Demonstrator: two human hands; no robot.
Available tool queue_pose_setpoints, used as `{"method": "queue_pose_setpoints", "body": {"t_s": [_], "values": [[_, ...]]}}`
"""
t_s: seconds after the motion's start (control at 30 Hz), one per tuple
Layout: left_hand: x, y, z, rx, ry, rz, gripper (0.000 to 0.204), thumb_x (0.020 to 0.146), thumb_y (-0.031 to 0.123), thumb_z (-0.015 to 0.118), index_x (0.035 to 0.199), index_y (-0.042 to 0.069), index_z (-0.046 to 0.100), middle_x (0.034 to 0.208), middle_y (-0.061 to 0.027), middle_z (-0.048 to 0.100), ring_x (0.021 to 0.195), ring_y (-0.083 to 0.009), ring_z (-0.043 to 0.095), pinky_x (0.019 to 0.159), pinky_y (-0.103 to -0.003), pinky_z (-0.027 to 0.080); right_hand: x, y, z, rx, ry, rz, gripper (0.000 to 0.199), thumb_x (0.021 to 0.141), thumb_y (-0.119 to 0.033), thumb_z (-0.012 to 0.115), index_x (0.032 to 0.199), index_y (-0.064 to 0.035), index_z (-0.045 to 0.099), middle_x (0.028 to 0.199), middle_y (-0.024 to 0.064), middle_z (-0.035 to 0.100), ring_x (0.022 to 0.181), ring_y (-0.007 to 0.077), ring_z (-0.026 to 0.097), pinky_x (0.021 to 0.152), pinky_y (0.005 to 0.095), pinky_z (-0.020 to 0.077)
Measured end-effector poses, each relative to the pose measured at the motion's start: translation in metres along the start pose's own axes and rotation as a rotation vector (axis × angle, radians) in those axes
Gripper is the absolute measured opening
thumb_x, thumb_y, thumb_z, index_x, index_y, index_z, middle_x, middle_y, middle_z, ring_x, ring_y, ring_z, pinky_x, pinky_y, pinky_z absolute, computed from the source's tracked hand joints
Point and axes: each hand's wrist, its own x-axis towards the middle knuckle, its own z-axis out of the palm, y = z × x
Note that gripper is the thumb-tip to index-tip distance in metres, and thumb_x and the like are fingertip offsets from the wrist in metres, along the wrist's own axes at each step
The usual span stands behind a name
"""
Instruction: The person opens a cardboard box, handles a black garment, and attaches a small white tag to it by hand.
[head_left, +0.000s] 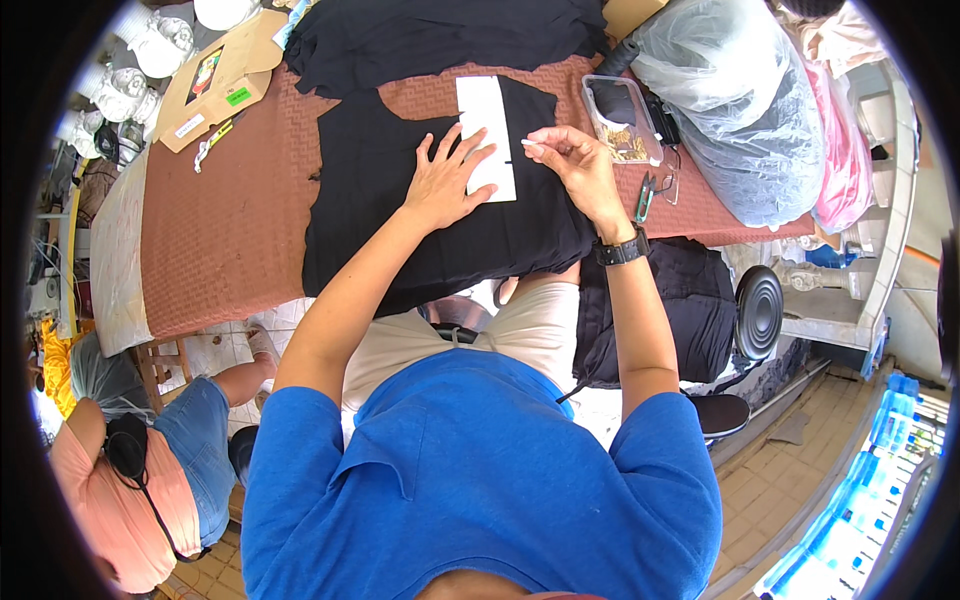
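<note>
The left hand lies palm down with its fingers spread wide, partly on a white card and partly on the black cloth beneath it. Its thumb and nearer fingertips rest on the card, covering part of the card's nine o'clock edge. The right hand is narrow, thumb and forefinger pinching a small white piece that looks like chalk. Whether that piece touches the cloth cannot be told.

The key relation is between the white piece and the card's long edge at three o'clock: the piece sits just beside that edge, apart from it, with its tip pointing toward nine o'clock. The card's long axis runs nearly twelve to six, its far end leaning slightly toward eleven. The left hand is the nearer one, already touching the card; the right hand stands off at the card's three o'clock. Seen from the left hand, most of the bare card lies between twelve and three; from the right hand, the card lies at nine.

Farther out, an open-topped clear box sits at about two o'clock from the right hand, and green-handled snips lie near four. More dark cloth is heaped at twelve on the brown-covered surface, and a cardboard box rests at ten from the left hand.
</note>
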Motion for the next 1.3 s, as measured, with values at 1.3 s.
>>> {"method": "queue_pose_setpoints", "body": {"t_s": [1.3], "values": [[0.001, 0.004, -0.008, -0.080, -0.020, 0.129, 0.052, 0.099, 0.036, 0.060, 0.145, 0.014, 0.051, 0.156, -0.0064, 0.043, 0.148, -0.0297, 0.033, 0.121, -0.054, 0.024, 0.032, 0.068, 0.000, -0.524, 0.012, -0.101, 0.046, 0.079, 0.004, 0.079, 0.119, 0.0006, 0.058, 0.090, 0.0146, 0.071, 0.082, 0.0229, 0.074, 0.074, 0.0331, 0.0598]]}}
